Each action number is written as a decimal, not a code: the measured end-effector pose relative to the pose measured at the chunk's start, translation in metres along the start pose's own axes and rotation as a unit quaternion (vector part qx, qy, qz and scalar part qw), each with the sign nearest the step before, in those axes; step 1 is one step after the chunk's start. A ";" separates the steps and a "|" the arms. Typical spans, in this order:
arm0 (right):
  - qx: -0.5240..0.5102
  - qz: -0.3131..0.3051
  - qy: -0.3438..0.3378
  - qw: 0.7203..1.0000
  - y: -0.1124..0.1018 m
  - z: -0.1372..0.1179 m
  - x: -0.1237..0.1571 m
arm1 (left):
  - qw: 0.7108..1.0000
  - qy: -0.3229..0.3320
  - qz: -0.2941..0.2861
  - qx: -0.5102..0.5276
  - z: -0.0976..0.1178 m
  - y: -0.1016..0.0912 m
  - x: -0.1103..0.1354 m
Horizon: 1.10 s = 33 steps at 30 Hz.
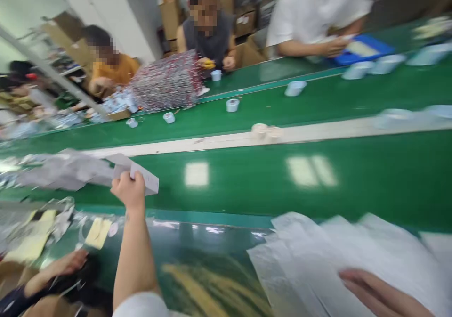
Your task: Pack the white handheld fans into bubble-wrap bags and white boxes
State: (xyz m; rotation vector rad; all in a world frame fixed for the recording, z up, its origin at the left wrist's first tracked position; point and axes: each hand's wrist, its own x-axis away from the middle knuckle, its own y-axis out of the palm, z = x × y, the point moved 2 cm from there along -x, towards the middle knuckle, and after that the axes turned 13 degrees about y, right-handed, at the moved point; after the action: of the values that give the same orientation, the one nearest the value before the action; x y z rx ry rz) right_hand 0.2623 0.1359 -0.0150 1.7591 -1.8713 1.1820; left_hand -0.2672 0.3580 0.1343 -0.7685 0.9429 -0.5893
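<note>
My left hand (129, 188) reaches out over the green conveyor belt, fingers closed around a folded white sheet (150, 179) with small faint print. Just beyond it, a heap of whitish sheets or bags (68, 168) lies on the belt, smeared by motion. At the lower right, my right hand (379, 288) lies with its fingers stretched out on a fanned stack of thin white sheets (310, 256), which look like plastic or paper bags. Part of that hand is cut off by the frame edge.
Small light-blue cups (232, 105) stand along the far belt. Cream rolls (265, 132) sit on the white divider strip (212, 141). A co-worker's hand (68, 263) is at lower left, near yellow cards (98, 232). Several people work opposite, beside a red-and-silver bundle (167, 81).
</note>
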 end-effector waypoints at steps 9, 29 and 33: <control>0.101 0.074 -0.330 0.936 -0.037 -0.108 0.064 | 0.847 0.138 -0.250 0.449 0.266 -0.053 0.219; -0.548 0.069 -0.024 0.833 -0.286 0.114 0.157 | 0.512 -0.085 -0.676 0.522 0.505 -0.056 0.506; -0.601 0.089 0.051 0.793 -0.283 0.164 0.168 | 0.542 -0.071 -0.682 0.487 0.542 -0.052 0.535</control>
State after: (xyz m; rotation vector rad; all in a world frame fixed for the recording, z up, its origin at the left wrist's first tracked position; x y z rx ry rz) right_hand 0.5433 -0.0699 0.1031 0.7613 -1.9747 -0.0491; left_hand 0.4525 0.1045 0.1137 -0.3226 -0.4817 -2.1515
